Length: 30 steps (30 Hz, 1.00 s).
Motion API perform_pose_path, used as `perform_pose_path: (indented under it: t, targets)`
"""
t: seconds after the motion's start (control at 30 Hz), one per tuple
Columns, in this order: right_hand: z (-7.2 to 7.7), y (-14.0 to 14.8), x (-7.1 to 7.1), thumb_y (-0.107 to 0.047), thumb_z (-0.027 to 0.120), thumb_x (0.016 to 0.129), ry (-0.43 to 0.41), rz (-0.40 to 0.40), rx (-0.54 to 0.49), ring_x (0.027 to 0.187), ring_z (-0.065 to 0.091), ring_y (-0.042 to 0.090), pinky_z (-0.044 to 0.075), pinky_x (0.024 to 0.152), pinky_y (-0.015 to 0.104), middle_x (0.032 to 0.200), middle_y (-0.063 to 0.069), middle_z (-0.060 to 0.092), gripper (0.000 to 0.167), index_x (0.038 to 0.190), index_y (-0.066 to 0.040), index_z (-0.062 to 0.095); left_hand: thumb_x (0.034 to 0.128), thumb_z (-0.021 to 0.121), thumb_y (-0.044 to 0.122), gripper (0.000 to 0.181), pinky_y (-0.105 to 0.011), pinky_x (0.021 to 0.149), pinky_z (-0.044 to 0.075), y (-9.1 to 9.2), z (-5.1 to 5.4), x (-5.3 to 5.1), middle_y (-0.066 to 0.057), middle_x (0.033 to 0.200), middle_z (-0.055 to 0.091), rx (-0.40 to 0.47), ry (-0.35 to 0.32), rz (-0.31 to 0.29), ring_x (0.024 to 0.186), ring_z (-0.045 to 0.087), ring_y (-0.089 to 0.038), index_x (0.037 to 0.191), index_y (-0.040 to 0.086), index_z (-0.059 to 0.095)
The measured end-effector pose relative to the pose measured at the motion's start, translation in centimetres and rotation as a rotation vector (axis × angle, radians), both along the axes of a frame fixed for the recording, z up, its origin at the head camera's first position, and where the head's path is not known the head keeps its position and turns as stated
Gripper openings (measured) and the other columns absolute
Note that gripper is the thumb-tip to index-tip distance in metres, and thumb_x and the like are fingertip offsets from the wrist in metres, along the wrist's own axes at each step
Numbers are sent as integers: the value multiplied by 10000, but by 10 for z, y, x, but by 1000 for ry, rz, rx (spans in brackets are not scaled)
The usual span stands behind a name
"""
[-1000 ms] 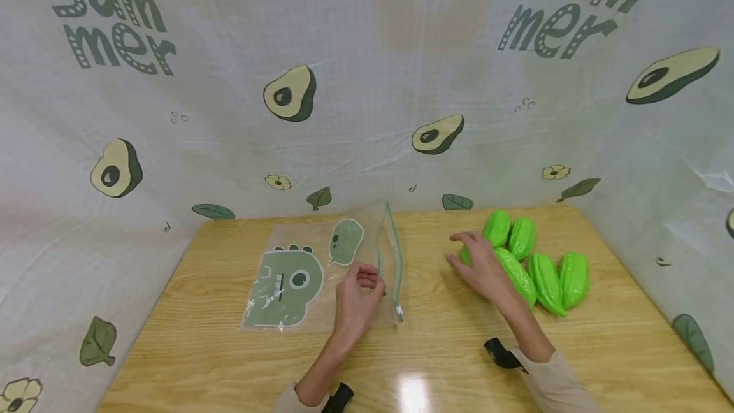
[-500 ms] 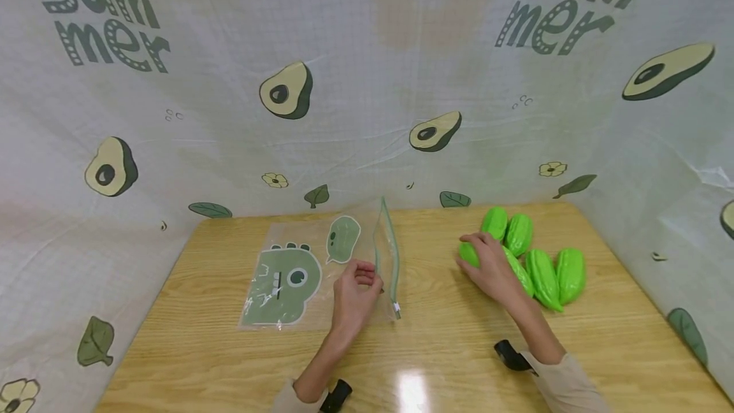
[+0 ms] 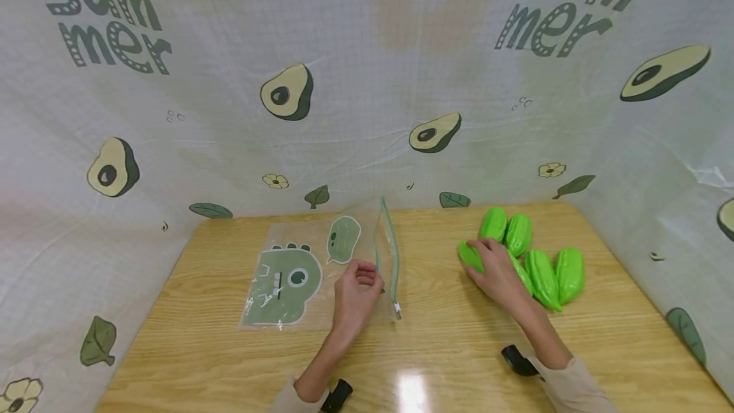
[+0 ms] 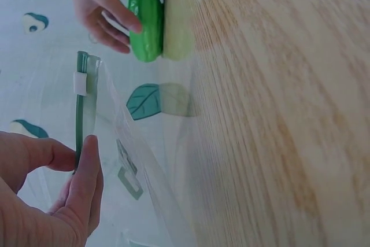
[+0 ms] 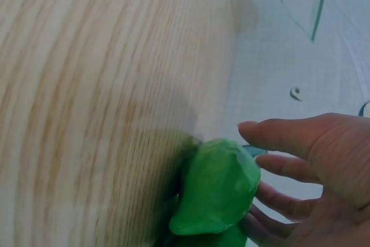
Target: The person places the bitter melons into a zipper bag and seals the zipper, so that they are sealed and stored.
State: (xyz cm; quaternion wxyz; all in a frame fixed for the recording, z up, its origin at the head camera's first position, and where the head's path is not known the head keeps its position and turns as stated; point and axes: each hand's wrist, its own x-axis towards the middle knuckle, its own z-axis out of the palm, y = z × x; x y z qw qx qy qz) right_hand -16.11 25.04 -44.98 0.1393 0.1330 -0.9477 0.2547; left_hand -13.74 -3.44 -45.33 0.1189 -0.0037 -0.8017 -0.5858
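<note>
My left hand pinches the rim of a clear zip bag with a green monster print. The bag lies left of centre on the table, its mouth parted toward the right. In the left wrist view, thumb and fingers meet at its green zip strip, below the white slider. My right hand reaches over the leftmost bright green ridged bitter melon, thumb and fingers spread about it. The right wrist view shows the thumb apart from a green bitter melon, with fingers beside it; contact is unclear.
Several more bitter melons lie close together on the right, among them one at the back and one at the right. A printed cloth hangs along the back and sides of the wooden table.
My right hand has moved slightly right, from beside the leftmost bitter melon to over it. My left hand keeps its pinch on the bag, which stays in place.
</note>
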Motion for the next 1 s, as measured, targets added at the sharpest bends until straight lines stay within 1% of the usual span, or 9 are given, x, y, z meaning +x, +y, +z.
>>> perform_pose_path:
  t: [0.13,0.37,0.47,0.73,1.0]
  targets:
    - [-1,2,1,31,788,849,3,8,16,1121,537,516,469,898,623,1205,339,569,460,1260,116,600,800,708,-30,162,-209,688,527,0,1,0,-40,841,695,-6,-6,5,713,671,-129,943,37,671]
    - [-4,3,1,54,810,819,54,16,43,1088,548,505,481,874,606,1186,329,567,485,1251,120,600,801,713,-30,162,-212,690,524,0,1,1,-30,833,689,-13,-10,9,712,668,-128,942,39,672]
    - [-6,3,1,48,820,811,64,14,60,1071,556,496,490,862,596,1176,326,568,494,1246,128,599,802,714,-30,164,-221,688,527,0,1,1,-29,833,691,-9,-7,6,712,670,-132,946,36,673]
    - [-5,2,3,23,830,812,34,-13,92,1095,570,494,512,873,590,1188,324,577,498,1239,137,600,799,715,-35,171,-218,686,526,1,2,2,-32,839,689,-2,-18,5,719,667,-131,948,35,670]
    - [-1,-1,2,-4,852,798,6,-26,118,1055,624,478,539,858,578,1175,317,616,493,1210,135,620,807,718,-34,165,-214,680,523,1,2,2,-38,842,692,-5,-20,3,727,668,-137,951,31,672]
